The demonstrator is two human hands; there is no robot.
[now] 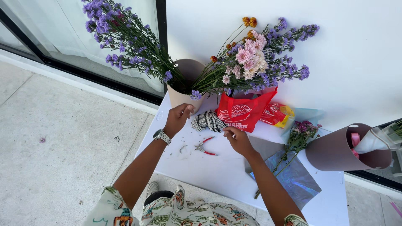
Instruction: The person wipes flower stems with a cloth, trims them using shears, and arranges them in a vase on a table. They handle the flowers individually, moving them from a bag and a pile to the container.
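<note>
- Person stands at the near edge of a small white table (217, 171), seen from above.
- Left hand (176, 118), wristwatch (161, 136) on the wrist, is at the far left corner, fingers curled against the base of a beige paper-wrapped pot (184, 94); whether it grips the pot or only touches it cannot be told.
- The pot holds long purple flower stems (125, 42) leaning left past the table edge.
- Right hand (237, 139) sits mid-table, fingertips pinched together on something too small to make out.
- Red-handled pliers (205, 147) lie on the table between the two hands, touched by neither.
- A checked cloth (208, 121) is bunched just beyond the pliers, beside the pot.
- A red bag (243, 111) at the far edge carries a mixed bunch of pink, purple and orange flowers (257, 58).
- A single purple-headed stem (295, 144) lies on iridescent wrapping film (293, 178) toward the right edge.
- A brown paper cone (341, 148) lies tipped on the right corner, pink ribbon showing in its mouth.
</note>
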